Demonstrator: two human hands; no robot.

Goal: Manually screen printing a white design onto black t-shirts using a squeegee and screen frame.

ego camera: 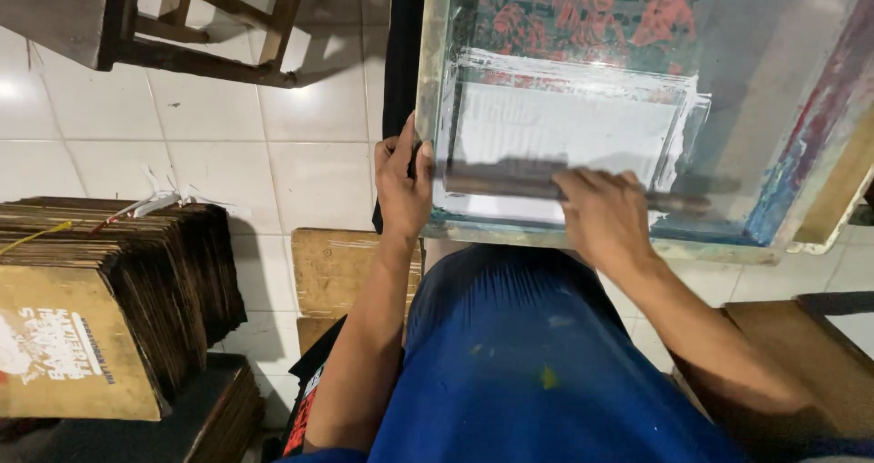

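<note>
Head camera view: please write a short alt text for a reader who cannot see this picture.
Seen from above, a person's right hand holds a squeegee on a screen-printing frame spread with white ink, while the left hand grips the frame's left edge. A stack of brown printed boards stands at the left on the white tiled floor, and wooden furniture shows at the top.

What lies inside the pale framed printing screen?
Inside the pale framed printing screen: white ink spread over the mesh, and a dark long-bladed squeegee gripped by the right hand. The left hand holds the frame's edge. Whatever lies beneath the mesh is covered.
</note>
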